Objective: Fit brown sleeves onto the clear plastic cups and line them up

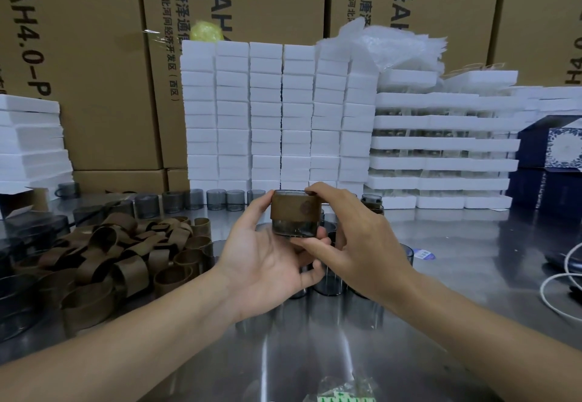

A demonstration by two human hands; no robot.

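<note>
Your right hand (356,244) fingers (321,189) pinch the cup (291,228) top rim to base. Your left hand (267,263) cradles it from under, w/ thumb curled against the brown sleeve (289,208). The sleeve's round the cup's upper part, clear bit showing below. Whole thing's held up off the surface (472,244). Pile of loose sleeves (110,253) is left of your fingers, bare cups (195,200) in a row beyond, foam stacks (280,111) behind.

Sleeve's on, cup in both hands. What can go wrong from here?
1. The brown sleeve covers only the upper part of the cup; its lower band is bare, so it may end up seated too high or off-level.
2. The left hand and right hand hold the cup in the air above bare cups standing on the table; a slip could topple them.
</note>
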